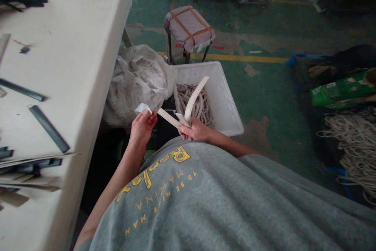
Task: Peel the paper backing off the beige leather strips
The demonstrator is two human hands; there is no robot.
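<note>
My right hand (pixel 194 129) is closed around a cream-coloured flat strip (pixel 194 100), whose long end curves upward and whose other end points left. A shorter pale end also pokes out between the fingers. Just left of it, my left hand (pixel 143 125) pinches a small piece of thin white film (pixel 143 107) between thumb and fingers. The left tip of the strip lies close to those fingers; whether they touch is unclear. Behind my right hand stands a white plastic bin (pixel 227 104) holding many tangled pale strips (pixel 188 94).
At left is a white-covered table (pixel 88 39) bearing dark strips (pixel 48 127). A clear plastic bag (pixel 141 74) hangs beside it. Beyond the bin stands a padded stool (pixel 190 24). Coiled pale cords (pixel 352 141) and a green package (pixel 337 90) lie at right on the green floor.
</note>
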